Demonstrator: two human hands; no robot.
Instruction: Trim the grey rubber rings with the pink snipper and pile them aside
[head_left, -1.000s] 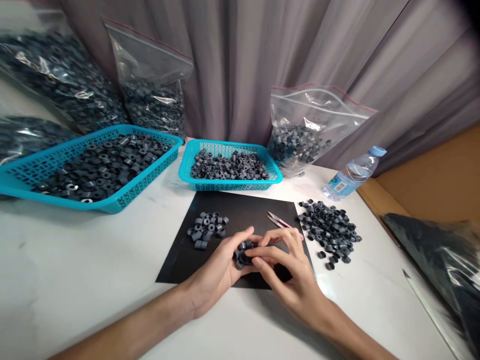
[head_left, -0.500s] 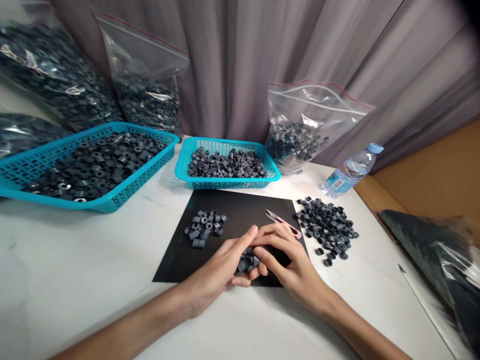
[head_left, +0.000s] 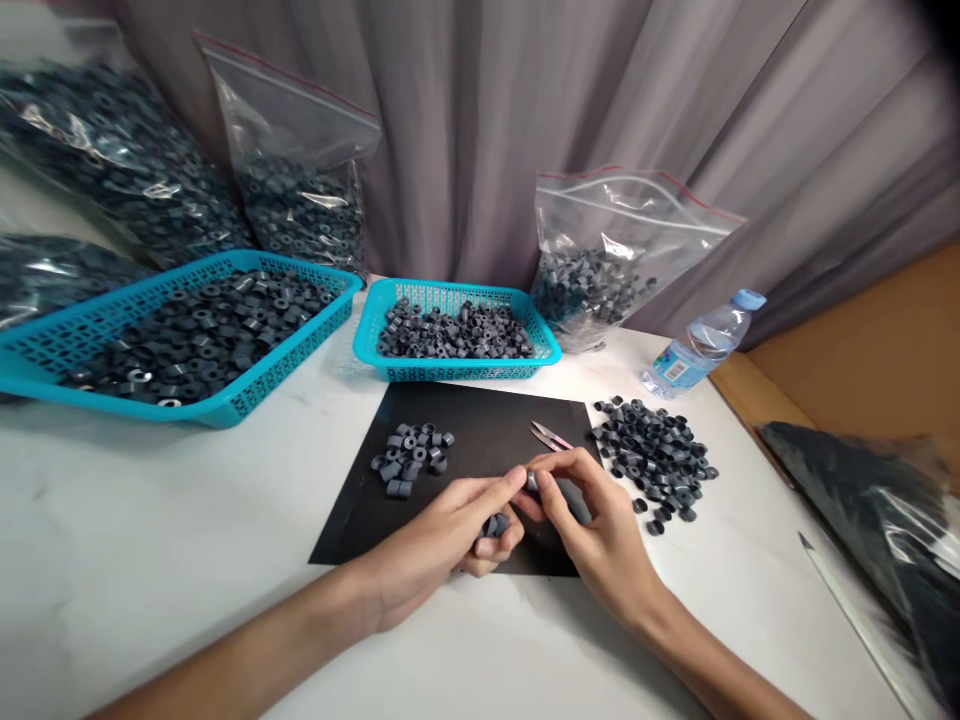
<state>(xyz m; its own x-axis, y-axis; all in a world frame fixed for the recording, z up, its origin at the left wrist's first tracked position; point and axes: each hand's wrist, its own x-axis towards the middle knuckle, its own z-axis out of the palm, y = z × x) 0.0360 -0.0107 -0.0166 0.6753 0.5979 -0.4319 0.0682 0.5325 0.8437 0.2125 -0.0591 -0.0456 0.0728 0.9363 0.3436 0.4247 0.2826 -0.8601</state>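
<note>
My left hand is curled over the black mat, with several small grey ring-shaped parts cupped in its palm. Between the thumb and fingers of my right hand is one small grey ring part; the left thumb and forefinger touch it too. A loose pile of grey ring parts lies on the mat's left half. Small scissors with pink handles lie at the mat's right, their handles largely hidden behind my right hand. Right of the mat, a heap of dark caps rests on the white table.
Two blue baskets, a large one at left and a smaller one behind the mat, hold grey parts. Zip bags of parts stand by the curtain. A water bottle and a dark plastic bag are at right.
My right hand has drawn slightly right from the left palm and now pinches a single ring part at the left fingertips. My left fingers have curled further around the parts in the palm.
</note>
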